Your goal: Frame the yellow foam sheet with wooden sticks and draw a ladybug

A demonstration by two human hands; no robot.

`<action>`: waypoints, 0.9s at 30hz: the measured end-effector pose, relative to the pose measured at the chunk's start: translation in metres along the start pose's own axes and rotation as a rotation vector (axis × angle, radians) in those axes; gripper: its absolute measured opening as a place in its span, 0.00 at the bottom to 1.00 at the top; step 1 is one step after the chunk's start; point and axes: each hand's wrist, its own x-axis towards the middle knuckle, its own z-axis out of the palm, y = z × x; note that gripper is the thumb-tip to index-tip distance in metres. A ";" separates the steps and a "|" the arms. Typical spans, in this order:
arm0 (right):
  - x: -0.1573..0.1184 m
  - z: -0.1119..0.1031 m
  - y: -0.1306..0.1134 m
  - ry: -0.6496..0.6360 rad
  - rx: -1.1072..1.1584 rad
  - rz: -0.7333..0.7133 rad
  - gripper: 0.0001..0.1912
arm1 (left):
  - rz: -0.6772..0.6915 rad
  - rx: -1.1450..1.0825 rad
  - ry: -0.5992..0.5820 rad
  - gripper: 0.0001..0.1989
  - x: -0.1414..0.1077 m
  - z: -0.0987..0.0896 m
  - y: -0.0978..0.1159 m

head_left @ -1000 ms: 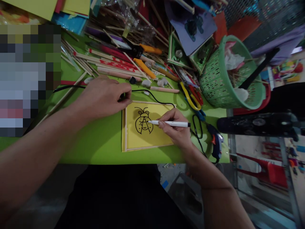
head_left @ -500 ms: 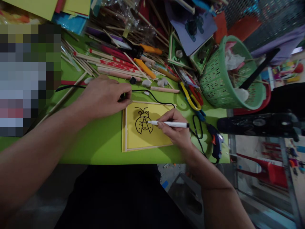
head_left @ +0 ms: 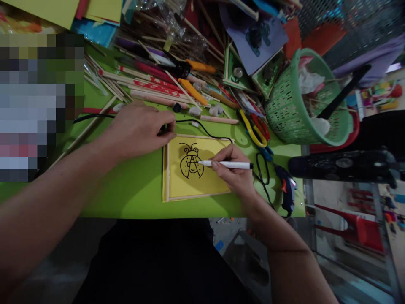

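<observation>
A yellow card (head_left: pixel 186 188) with thin wooden sticks along its edges lies on the green tabletop. It carries a black ladybug drawing (head_left: pixel 192 166). My right hand (head_left: pixel 236 171) is closed round a white marker (head_left: pixel 232 164), its tip at the right side of the ladybug's body. The heel of that hand rests over the card's right edge. My left hand (head_left: pixel 144 128) is closed at the card's upper left corner, fingertips touching it. Something small and dark shows between its curled fingers; I cannot make out what. A black cord (head_left: pixel 205 129) runs past just above the card.
Yellow-handled scissors (head_left: pixel 253 128), a glue gun (head_left: pixel 287 190) and a green basket (head_left: pixel 284 105) with scraps stand to the right. Behind lie wooden sticks (head_left: pixel 148 82), an orange-handled tool (head_left: pixel 193 90) and pebbles (head_left: pixel 216 110). The green table's front edge (head_left: pixel 133 213) is close to my lap.
The marker and my right hand have shifted very slightly to the right across the drawing. My left hand stays at the card's corner.
</observation>
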 end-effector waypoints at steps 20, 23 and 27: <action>-0.001 -0.003 0.002 -0.028 0.005 0.021 0.10 | -0.024 0.010 0.008 0.12 0.001 0.003 0.000; -0.001 -0.003 0.003 -0.032 0.010 0.015 0.10 | -0.018 -0.008 0.015 0.13 -0.001 0.001 0.001; -0.001 -0.003 0.003 -0.033 -0.002 0.017 0.10 | -0.001 -0.013 0.014 0.13 -0.002 -0.001 0.001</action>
